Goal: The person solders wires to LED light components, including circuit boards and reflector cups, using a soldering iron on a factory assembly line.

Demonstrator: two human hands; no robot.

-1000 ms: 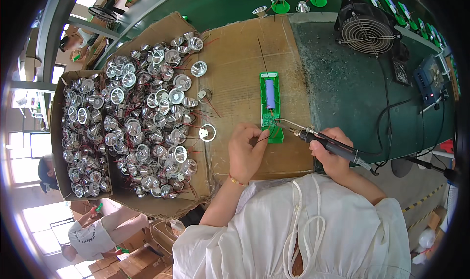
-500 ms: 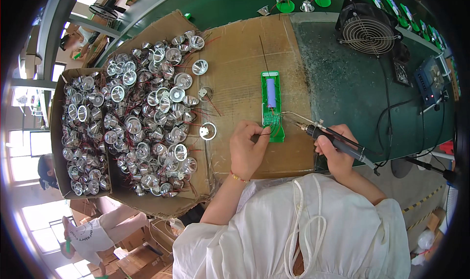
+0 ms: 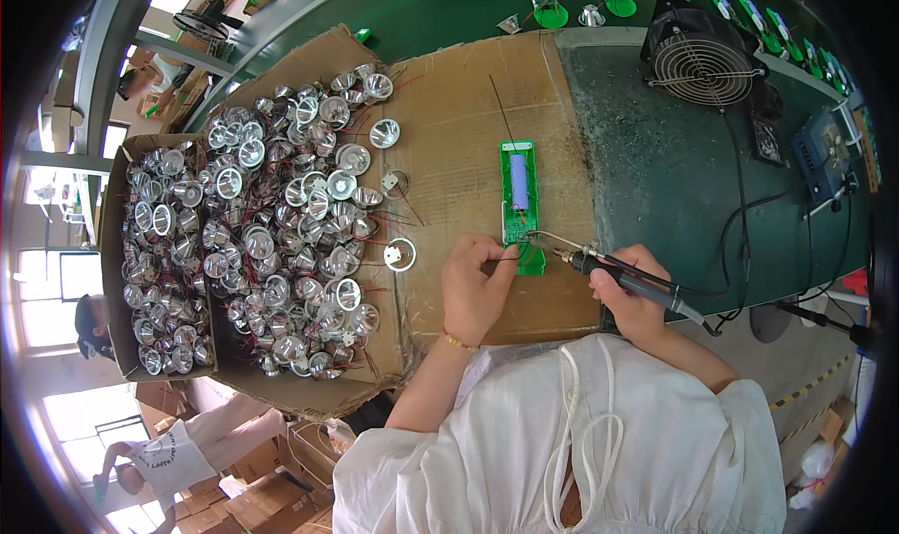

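Observation:
A narrow green plastic housing (image 3: 531, 265) lies on the cardboard in front of me. In it sit a purple cylindrical battery cell (image 3: 519, 183) and a small green circuit board (image 3: 518, 229). A long thin dark wire (image 3: 499, 108) sticks out past its far end. My left hand (image 3: 475, 290) is closed at the housing's near left side, pinching a thin dark wire between thumb and forefinger. My right hand (image 3: 637, 300) grips a soldering iron (image 3: 660, 297) with a thin metal feed tube (image 3: 567, 244) alongside. The tip and tube end are at the board's near edge; exact contact cannot be made out.
Left of the work stand cardboard boxes (image 3: 314, 398) heaped with shiny reflector cups (image 3: 257, 242) on red and black wires. A black fan (image 3: 702, 66) and a blue soldering station (image 3: 824, 159) are on the right. More green housings (image 3: 548, 14) line the far side.
My right hand has brought the soldering iron and tube left and slightly nearer to me, onto the board's near end. My left hand keeps its pinch. A person in the background has moved their arms.

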